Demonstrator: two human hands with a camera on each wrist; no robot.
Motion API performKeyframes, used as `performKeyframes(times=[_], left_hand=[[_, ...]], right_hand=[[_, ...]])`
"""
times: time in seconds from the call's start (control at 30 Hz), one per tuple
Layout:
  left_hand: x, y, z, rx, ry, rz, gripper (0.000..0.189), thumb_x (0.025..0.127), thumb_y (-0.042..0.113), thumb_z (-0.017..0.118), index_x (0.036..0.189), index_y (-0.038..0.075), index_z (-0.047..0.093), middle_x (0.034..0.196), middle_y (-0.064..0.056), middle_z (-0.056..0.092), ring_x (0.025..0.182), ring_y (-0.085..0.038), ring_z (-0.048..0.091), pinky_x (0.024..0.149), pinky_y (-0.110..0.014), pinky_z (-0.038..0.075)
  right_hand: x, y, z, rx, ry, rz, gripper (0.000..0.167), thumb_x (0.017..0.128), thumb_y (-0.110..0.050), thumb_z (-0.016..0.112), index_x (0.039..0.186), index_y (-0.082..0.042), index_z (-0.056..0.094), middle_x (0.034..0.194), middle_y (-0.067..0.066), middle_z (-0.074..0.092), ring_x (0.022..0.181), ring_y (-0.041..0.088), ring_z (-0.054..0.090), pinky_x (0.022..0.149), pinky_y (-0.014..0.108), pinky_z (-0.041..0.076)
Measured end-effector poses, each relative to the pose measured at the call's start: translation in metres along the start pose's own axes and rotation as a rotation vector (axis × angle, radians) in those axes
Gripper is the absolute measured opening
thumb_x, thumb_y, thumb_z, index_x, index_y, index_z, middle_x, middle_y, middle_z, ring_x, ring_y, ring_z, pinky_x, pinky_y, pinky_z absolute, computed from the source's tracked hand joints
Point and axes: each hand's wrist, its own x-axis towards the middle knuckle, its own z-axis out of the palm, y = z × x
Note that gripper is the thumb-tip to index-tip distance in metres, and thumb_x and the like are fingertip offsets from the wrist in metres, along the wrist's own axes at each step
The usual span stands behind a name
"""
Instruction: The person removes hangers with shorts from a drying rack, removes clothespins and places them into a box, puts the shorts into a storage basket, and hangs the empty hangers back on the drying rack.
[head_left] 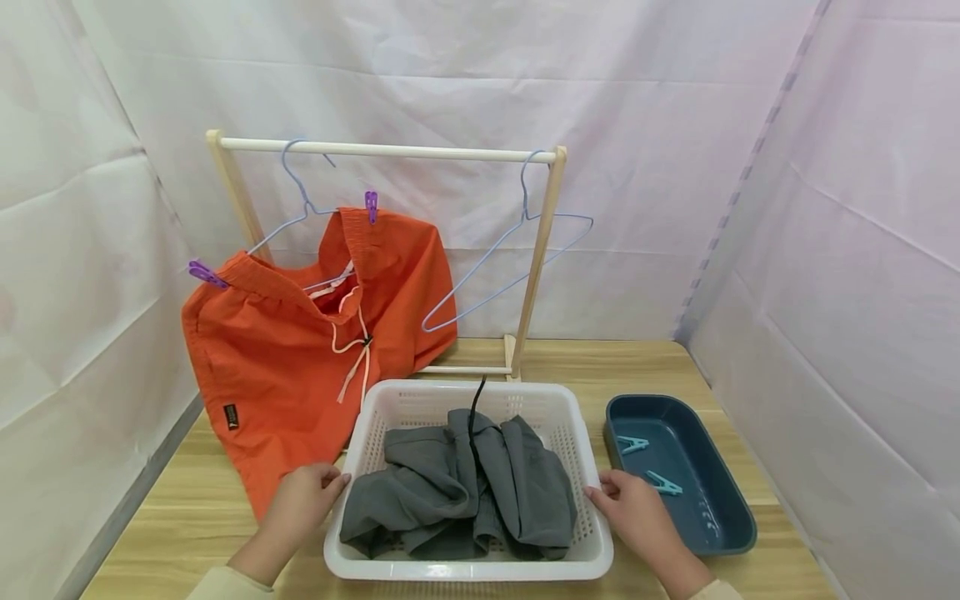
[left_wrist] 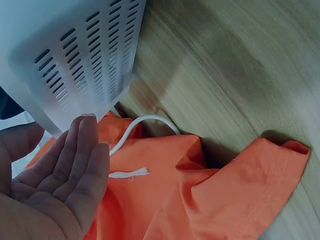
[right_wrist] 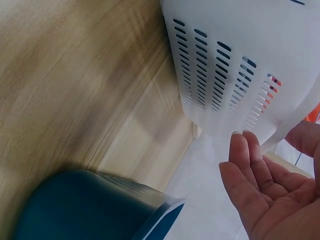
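A white plastic basket (head_left: 468,570) with slotted sides stands in front of me in the head view. In it lies a crumpled grey garment (head_left: 450,492) with a black cord (head_left: 474,417) across it. My left hand (head_left: 303,500) holds the basket's left rim, thumb on top and fingers under the lip. At the opposite rim my right hand (head_left: 633,512) grips the same way. Both wrist views show the fingers (left_wrist: 75,165) beneath the rim, close to the slotted wall (right_wrist: 215,70). Orange shorts (head_left: 292,367) with a white drawstring hang just beyond my left hand.
Behind the basket stands a wooden rack (head_left: 390,150). Purple clips (head_left: 371,207) fix the shorts to one blue hanger (head_left: 303,196); a bare blue hanger (head_left: 510,225) hangs at the right. Right of the basket, a dark blue tray (head_left: 731,492) contains two light blue clips (head_left: 663,483).
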Motion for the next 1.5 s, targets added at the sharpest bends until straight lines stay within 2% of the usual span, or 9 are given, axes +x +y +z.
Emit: performKeyframes(times=[0.43,0.73,0.97,1.33,1.5], left_hand=[[0.004,0.000,0.003,-0.004,0.029,-0.007,0.012,0.086,0.012,0.069,0.082,0.001,0.070,0.071,-0.002,0.065,0.061,-0.014,0.053,0.053,-0.030,0.043],[0.005,0.000,0.003,-0.012,0.033,-0.011,0.013,0.086,0.011,0.069,0.085,-0.001,0.069,0.072,-0.004,0.064,0.062,-0.016,0.054,0.055,-0.030,0.044],[0.006,0.000,0.004,-0.017,0.040,-0.020,0.012,0.087,0.012,0.069,0.083,0.000,0.068,0.070,-0.003,0.061,0.061,-0.016,0.051,0.053,-0.029,0.042],[0.008,-0.002,0.000,-0.024,0.028,0.004,0.012,0.087,0.013,0.070,0.086,0.000,0.069,0.073,-0.003,0.064,0.063,-0.015,0.053,0.055,-0.029,0.043],[0.011,-0.006,-0.003,-0.029,0.045,0.030,0.013,0.088,0.012,0.068,0.089,-0.001,0.070,0.078,-0.005,0.067,0.066,-0.015,0.054,0.057,-0.030,0.045]], right_hand=[[0.006,-0.005,-0.002,-0.041,0.002,-0.031,0.028,0.087,-0.017,0.070,0.105,0.004,0.068,0.083,0.001,0.070,0.074,0.012,0.064,0.062,0.031,0.055],[0.010,-0.006,-0.002,-0.029,-0.014,-0.029,0.029,0.089,-0.016,0.069,0.108,0.005,0.067,0.085,0.002,0.070,0.076,0.013,0.064,0.064,0.033,0.056],[0.012,-0.006,-0.001,-0.032,0.006,-0.054,0.027,0.088,-0.014,0.069,0.108,0.004,0.067,0.085,0.002,0.070,0.076,0.014,0.065,0.066,0.034,0.056],[0.012,-0.003,0.000,-0.030,0.000,-0.034,0.029,0.089,-0.017,0.069,0.109,0.003,0.066,0.085,0.001,0.069,0.078,0.014,0.064,0.068,0.036,0.056],[0.012,-0.003,0.000,-0.029,0.003,-0.010,0.033,0.089,-0.020,0.069,0.112,0.002,0.066,0.086,0.002,0.069,0.081,0.017,0.066,0.070,0.037,0.056]])
